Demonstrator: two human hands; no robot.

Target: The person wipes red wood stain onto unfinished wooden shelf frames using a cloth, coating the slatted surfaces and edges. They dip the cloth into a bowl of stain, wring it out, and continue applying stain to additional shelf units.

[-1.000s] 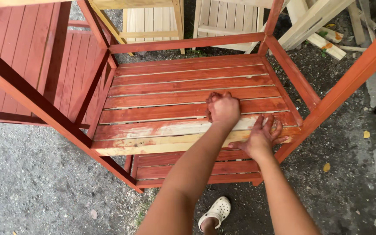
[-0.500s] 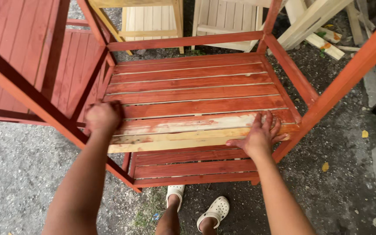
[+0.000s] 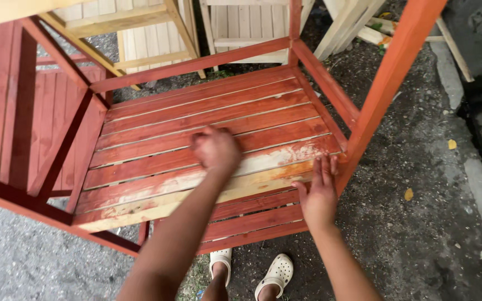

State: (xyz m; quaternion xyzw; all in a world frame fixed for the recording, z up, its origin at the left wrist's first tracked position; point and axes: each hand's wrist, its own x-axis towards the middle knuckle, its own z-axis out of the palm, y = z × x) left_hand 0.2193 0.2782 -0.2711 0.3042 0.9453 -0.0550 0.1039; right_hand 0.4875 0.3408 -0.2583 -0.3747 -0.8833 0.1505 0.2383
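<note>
Slatted panel [image 3: 207,120] of red-stained frame, lying flat above the gravel; slats' long axis runs left-right, slightly tilted up to the right. Nearest slats partly bare wood. Left hand [image 3: 216,149] blurred, closed, grip contents indiscernible. Right hand [image 3: 319,192] flat, fingers spread, steadying the edge. Judgement: rub along grain, brace firmly.

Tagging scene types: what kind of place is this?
Likely an outdoor woodworking yard: rough gravelly ground, red-stained slatted wooden frame under the left hand and right hand, unpainted wooden frames standing behind.
</note>
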